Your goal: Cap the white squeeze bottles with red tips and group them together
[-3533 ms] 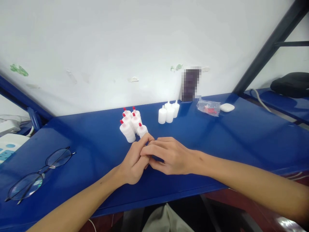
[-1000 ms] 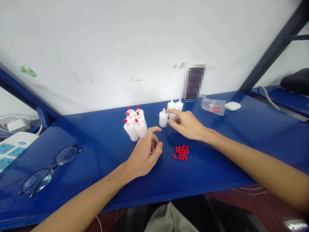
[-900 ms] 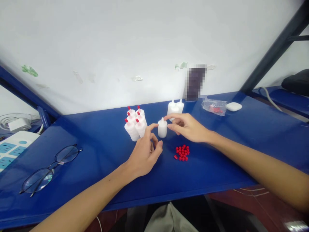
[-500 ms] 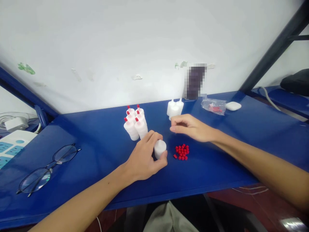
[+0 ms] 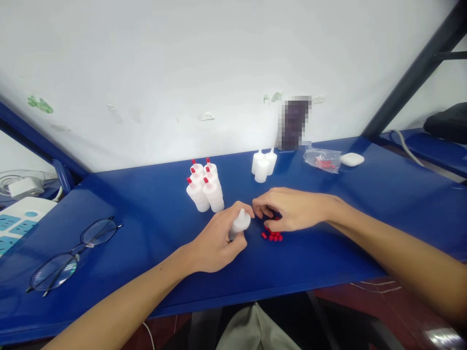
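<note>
My left hand (image 5: pixel 219 238) is wrapped round a white squeeze bottle (image 5: pixel 241 222), whose bare pointed nozzle faces up. To its right, my right hand (image 5: pixel 292 209) hovers low over a small pile of red caps (image 5: pixel 274 236), thumb and fingers bent but apart. Part of the pile is hidden beneath that hand, and I see nothing between its fingers. Several white bottles with red caps (image 5: pixel 206 187) stand in two rows beyond my left hand. Behind my right hand are three white bottles (image 5: pixel 261 167); pointed tips without caps show on two of them.
Eyeglasses (image 5: pixel 78 250) lie at the left of the blue table (image 5: pixel 153 194), near a white power strip (image 5: pixel 27 218). At the back right are a clear plastic bag with red pieces (image 5: pixel 323 160), a white rounded object (image 5: pixel 352 159) and a blurred-out dark object (image 5: pixel 295 124) against the wall.
My right hand has come down toward me from near the uncapped bottles to the red caps, its fingers spreading. The nozzle of the bottle in my left hand now shows more plainly.
</note>
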Demonstrator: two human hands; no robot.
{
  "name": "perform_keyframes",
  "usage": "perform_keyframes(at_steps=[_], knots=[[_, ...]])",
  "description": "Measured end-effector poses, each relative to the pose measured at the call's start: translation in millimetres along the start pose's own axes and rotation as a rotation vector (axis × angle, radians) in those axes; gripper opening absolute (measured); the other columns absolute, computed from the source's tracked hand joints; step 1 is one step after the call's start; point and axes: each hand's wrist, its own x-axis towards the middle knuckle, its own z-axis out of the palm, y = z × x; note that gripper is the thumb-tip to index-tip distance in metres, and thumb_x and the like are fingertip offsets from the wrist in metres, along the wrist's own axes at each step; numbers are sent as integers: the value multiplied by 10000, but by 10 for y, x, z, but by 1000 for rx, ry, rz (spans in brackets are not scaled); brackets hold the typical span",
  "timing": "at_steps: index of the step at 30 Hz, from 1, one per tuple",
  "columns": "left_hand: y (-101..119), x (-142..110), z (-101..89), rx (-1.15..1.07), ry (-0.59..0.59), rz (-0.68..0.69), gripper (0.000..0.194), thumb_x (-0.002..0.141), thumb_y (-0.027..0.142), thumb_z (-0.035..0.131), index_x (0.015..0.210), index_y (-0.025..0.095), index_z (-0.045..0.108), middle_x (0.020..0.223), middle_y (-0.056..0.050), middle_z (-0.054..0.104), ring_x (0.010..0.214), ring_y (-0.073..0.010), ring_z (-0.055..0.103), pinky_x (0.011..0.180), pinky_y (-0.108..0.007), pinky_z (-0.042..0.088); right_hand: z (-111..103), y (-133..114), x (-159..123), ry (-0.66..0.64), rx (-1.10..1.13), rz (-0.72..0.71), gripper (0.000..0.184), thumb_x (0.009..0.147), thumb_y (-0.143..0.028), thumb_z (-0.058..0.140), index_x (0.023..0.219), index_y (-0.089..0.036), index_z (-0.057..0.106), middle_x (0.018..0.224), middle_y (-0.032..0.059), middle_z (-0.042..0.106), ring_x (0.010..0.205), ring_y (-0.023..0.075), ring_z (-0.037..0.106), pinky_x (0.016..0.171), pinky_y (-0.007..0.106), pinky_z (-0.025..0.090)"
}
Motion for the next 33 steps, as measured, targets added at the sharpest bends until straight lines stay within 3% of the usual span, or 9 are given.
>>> perform_keyframes(at_steps=[8, 15, 24, 28, 33], knots=[[27, -18, -49, 51, 115, 93, 55, 865, 223, 485, 864, 171, 503, 595, 70, 419, 486, -70, 341, 508, -236, 275, 48, -58, 5, -15, -29, -10, 112, 777, -285, 639, 786, -208, 557, 721, -27, 618, 632, 115, 532, 615, 251, 372], [-9, 27, -28, 123, 102, 49, 241, 964, 271, 466, 755, 156, 499, 554, 80, 389, 468, -47, 336, 499, -209, 280, 45, -45, 17, -30, 38, -2, 84, 770, -245, 619, 771, -198, 549, 702, -32, 610, 592, 97, 525, 559, 224, 375], [-13, 24, -24, 183, 101, 77, 191, 938, 219, 475, 758, 159, 495, 556, 88, 402, 471, -38, 335, 509, -195, 282, 74, 9, 68, 102, -26, 29, 69, 758, -141, 591, 787, -192, 554, 697, -26, 612, 597, 100, 503, 548, 222, 358], [-15, 38, -29, 166, 116, 61, 164, 922, 193, 466, 765, 160, 503, 557, 89, 416, 468, -35, 347, 512, -187, 292, 110, 70, 104, 207, -114, 72, 43, 807, -154, 584, 837, -184, 588, 793, 6, 634, 662, 118, 531, 594, 237, 370], [-27, 36, -26, 187, 149, 21, 107, 868, 156, 475, 778, 164, 532, 553, 89, 426, 474, -44, 350, 523, -195, 296, 134, 117, 119, 230, -139, 86, 95, 873, -165, 553, 934, -178, 623, 896, 39, 653, 745, 142, 568, 645, 252, 399]])
